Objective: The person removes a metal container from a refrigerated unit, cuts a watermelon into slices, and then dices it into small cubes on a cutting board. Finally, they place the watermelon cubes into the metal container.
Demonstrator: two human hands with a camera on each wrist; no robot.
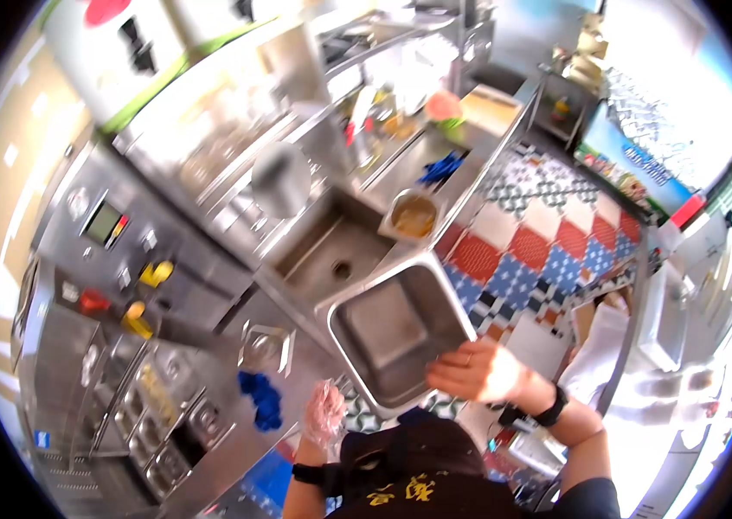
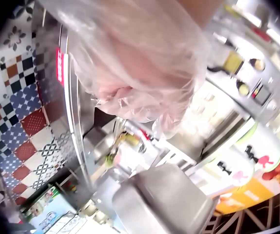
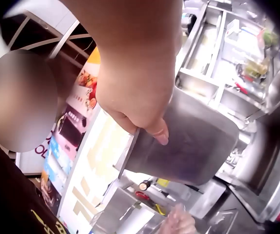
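Nearest to the head camera, at the bottom of its view, a dark garment [image 1: 418, 476] with yellow characters is seen. Just beyond it, a deep metal pan [image 1: 392, 324] is held by the right hand [image 1: 474, 370]. Its rim is pinched between the thumb, which is pressed on the outer wall, and the fingers, which are laid over the inner side. The mouth of the pan is turned toward the head camera, and its bottom can be seen. The pan is placed between the garment and the sink [image 1: 318, 246]; whether the sink edge is touched by it cannot be told.

The left hand [image 1: 324, 413] is covered by a clear plastic glove [image 2: 135, 63] and is kept apart from the pan, near its corner. Its fingers look bent, but how firmly they are closed, or if something is held inside, cannot be told.

Beside the left hand, a crumpled blue item [image 1: 260, 402] is laid on the steel counter [image 1: 298, 374]. At the far right corner of the sink, a square container [image 1: 387, 228] with yellow-brown contents is placed. To the right, the floor [image 1: 513, 264] is covered with patterned tiles.
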